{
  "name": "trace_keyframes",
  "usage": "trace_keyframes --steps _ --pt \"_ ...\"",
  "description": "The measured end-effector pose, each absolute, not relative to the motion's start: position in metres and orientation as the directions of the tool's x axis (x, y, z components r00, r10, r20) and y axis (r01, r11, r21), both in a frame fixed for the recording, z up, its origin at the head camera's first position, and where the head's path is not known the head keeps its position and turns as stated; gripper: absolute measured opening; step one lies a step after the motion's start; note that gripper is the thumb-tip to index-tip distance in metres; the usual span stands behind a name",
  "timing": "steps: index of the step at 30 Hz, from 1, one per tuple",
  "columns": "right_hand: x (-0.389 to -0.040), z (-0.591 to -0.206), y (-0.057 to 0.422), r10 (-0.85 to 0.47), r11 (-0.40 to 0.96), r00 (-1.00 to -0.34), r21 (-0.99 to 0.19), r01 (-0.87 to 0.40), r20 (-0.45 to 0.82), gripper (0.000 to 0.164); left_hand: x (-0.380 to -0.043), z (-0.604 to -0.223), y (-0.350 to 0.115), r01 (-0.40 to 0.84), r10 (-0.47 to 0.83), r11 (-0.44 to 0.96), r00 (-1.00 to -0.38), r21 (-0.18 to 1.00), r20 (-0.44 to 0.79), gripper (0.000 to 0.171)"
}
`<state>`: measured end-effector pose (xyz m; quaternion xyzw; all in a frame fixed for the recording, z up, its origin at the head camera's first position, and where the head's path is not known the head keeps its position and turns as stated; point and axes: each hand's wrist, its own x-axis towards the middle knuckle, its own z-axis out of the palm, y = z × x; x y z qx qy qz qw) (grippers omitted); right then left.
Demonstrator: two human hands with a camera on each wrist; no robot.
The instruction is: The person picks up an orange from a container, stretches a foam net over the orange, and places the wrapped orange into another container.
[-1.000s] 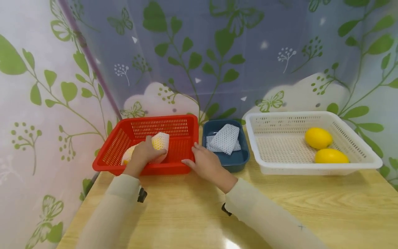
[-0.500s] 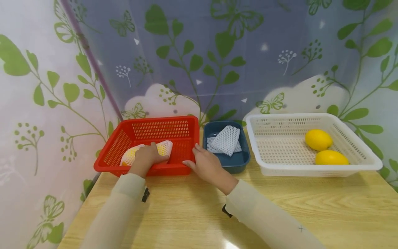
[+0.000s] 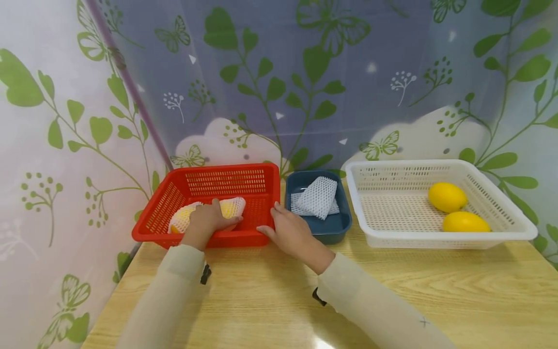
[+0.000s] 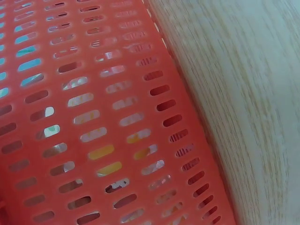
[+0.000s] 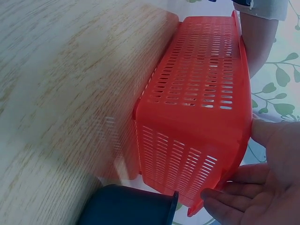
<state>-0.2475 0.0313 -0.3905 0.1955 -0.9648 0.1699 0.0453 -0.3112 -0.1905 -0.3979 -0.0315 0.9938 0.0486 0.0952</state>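
In the head view, my left hand reaches into the red basket and grips a yellow fruit wrapped in a white foam net, thumb stretched along its near side. Just left of it lies a second netted yellow fruit, partly covered by the hand. My right hand holds the basket's front right corner by the rim. The right wrist view shows that hand's thumb and fingers at the rim of the basket. From the left wrist, the slotted basket wall hides the hand; yellow glints through the slots.
Right of the red basket stands a small dark blue bin with white foam nets in it. Farther right, a white basket holds two bare yellow fruits. A patterned curtain closes off the back of the wooden table.
My left hand has lowered the netted fruit, which stood tilted up a second ago, so it lies on the basket floor beside the other. The right hand stays at the rim.
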Motion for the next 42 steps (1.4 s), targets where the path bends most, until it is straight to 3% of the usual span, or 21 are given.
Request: trace_keyframes --steps 19,26,37,42 --pt "-0.245 -0.391 0.032 -0.358 0.862 -0.922 -0.327 -0.386 0.144 0.068 -0.314 -0.402 -0.193 -0.066 -0.049 0.99 -0.99 0.127 -0.135 0.097" --pt "-0.246 -0.393 0.032 -0.36 0.864 -0.921 -0.319 -0.389 0.149 0.068 -0.318 -0.405 -0.195 -0.062 -0.059 0.989 -0.998 0.133 -0.028 0.089" --pt "-0.248 -0.38 0.051 -0.37 0.799 -0.91 -0.436 -0.414 0.186 0.064 -0.312 -0.391 -0.201 -0.075 -0.11 0.965 -0.986 0.251 0.126 0.072" --pt "-0.241 -0.364 0.075 -0.418 0.79 -0.87 -0.368 -0.49 0.262 0.062 -0.307 -0.381 -0.201 -0.054 -0.105 0.964 -0.977 0.259 0.187 0.068"
